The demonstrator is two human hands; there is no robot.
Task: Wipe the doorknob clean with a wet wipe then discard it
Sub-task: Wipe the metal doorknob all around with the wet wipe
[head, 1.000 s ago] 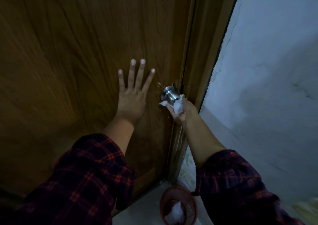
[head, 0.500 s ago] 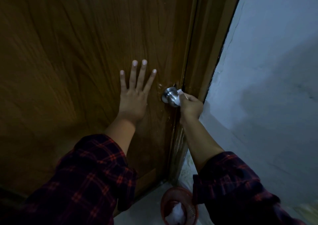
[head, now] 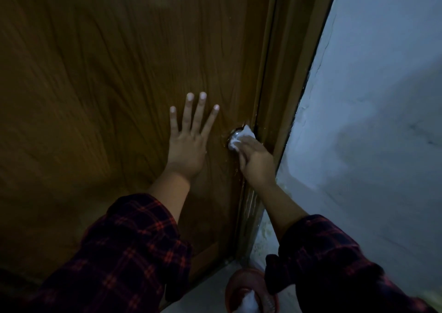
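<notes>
- Doorknob (head: 233, 137) sits by the door (head: 107, 85) edge, mostly under our wipe (head: 242, 135).
- Our right hand (head: 257, 162) grips the wipe, pressing it on for rubbing.
- Our left hand (head: 189, 142), at nine o'clock of the knob, lies open and flat, likely steadying the door.
- Bin (head: 239, 286) waits at six o'clock for discarding.

The door (head: 107, 78) is brown wood with wavy grain and a soft shine. The doorknob (head: 232, 137) is shiny silver metal. The wet wipe (head: 246, 134) is soft, white and crumpled. The wall (head: 373, 102) is rough, matt plaster. The sleeves (head: 129, 245) are checked cloth.
</notes>
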